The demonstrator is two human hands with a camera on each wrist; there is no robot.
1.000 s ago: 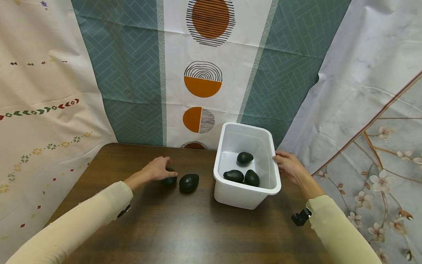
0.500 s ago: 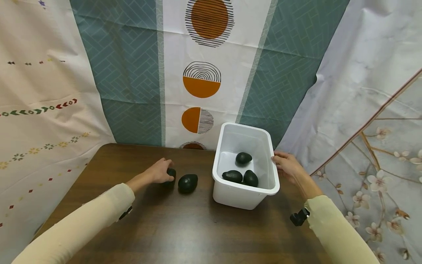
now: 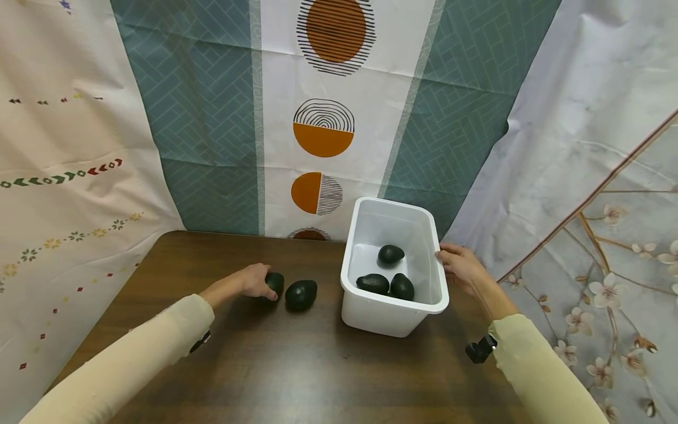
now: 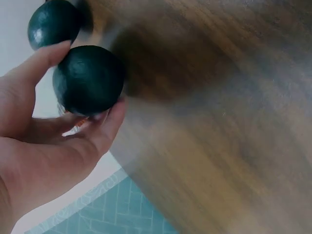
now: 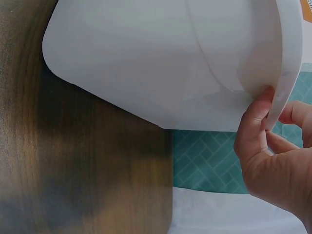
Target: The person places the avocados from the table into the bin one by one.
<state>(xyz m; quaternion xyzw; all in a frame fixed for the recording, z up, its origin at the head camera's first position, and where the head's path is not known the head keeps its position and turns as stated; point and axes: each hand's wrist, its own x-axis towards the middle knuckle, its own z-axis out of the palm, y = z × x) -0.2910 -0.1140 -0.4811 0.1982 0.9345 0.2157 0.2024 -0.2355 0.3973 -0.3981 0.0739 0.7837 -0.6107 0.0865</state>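
Note:
My left hand (image 3: 255, 281) grips a dark green avocado (image 4: 88, 80), thumb on one side and fingers curled round the other in the left wrist view. Just right of it a second avocado (image 3: 301, 295) lies on the table. The white plastic bin (image 3: 394, 321) stands right of centre with several avocados inside, among them one avocado (image 3: 391, 254) farther back and another avocado (image 3: 372, 284) near the front wall. On the bin's right side, my right hand (image 3: 462, 266) pinches the rim; the right wrist view shows the fingers (image 5: 253, 124) under the lip.
The brown wooden table (image 3: 296, 377) has its back edge against a patterned curtain (image 3: 212, 118). A pale curtain (image 3: 69, 194) hangs along the left, and a flowered one (image 3: 582, 235) hangs close beyond the right hand.
My left hand has closed round the avocado and shifted slightly, its fingers now lower over the fruit. The right hand stays on the bin's rim, and the bin has not moved.

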